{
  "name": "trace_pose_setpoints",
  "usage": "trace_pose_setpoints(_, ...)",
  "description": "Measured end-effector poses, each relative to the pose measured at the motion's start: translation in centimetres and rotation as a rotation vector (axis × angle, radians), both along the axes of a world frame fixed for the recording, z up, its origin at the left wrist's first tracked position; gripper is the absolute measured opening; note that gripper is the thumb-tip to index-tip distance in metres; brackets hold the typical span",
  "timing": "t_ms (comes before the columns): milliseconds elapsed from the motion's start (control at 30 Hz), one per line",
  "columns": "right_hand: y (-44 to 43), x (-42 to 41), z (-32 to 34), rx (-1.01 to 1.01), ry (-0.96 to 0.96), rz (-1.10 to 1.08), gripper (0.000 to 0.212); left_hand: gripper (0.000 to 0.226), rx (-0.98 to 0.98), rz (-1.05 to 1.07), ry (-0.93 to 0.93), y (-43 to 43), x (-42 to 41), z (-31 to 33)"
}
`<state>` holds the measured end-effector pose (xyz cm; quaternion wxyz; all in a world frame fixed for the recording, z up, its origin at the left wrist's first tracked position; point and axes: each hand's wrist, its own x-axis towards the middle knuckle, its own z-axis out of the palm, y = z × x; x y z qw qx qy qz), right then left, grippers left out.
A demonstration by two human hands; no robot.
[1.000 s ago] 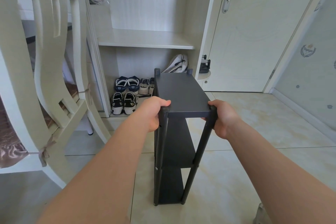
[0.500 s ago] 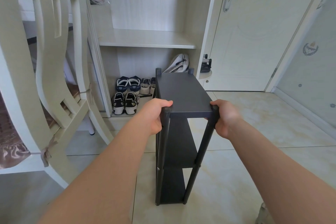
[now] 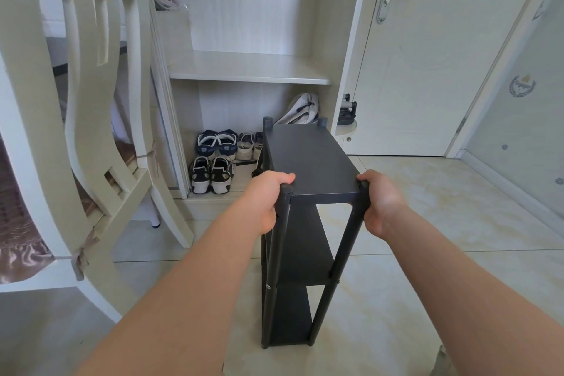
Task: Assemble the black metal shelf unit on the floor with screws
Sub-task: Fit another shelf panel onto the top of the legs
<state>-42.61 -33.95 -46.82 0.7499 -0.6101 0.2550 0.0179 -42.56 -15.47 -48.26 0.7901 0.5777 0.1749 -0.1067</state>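
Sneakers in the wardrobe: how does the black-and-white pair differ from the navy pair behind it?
The black-and-white sneakers are black with white soles; the navy sneakers are dark blue with white trim. The black-and-white sneakers stand near the wardrobe's front edge; the navy sneakers sit farther back. Both stand paired, left of the black shelf unit.

One black shelf unit (image 3: 311,162): three tiers, four posts. Two hands on it: left hand (image 3: 265,201), right hand (image 3: 381,203). Left of the unit: six shoes (image 3: 200,174), the sixth partly hidden; one chair (image 3: 30,101). Behind the unit: one white bag (image 3: 300,108).
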Motion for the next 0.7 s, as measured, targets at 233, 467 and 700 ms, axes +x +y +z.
trace_pose_setpoints(233, 0.0, 0.3, 0.1, -0.02, 0.014, 0.032, 0.018, 0.032, -0.003, 0.004, 0.067, 0.7, 0.4, -0.4)
trace_pose_setpoints(467, -1.3, 0.3, -0.3, -0.002, 0.054, 0.113, 0.015, 0.024, 0.01, 0.024, 0.053, 0.3, 0.7, -0.9)
trace_pose_setpoints(700, -2.1, 0.4, -0.9, -0.038, 0.044, 0.137, 0.009, 0.011, 0.052, 0.023, 0.096, 0.4, 0.8, -0.8)
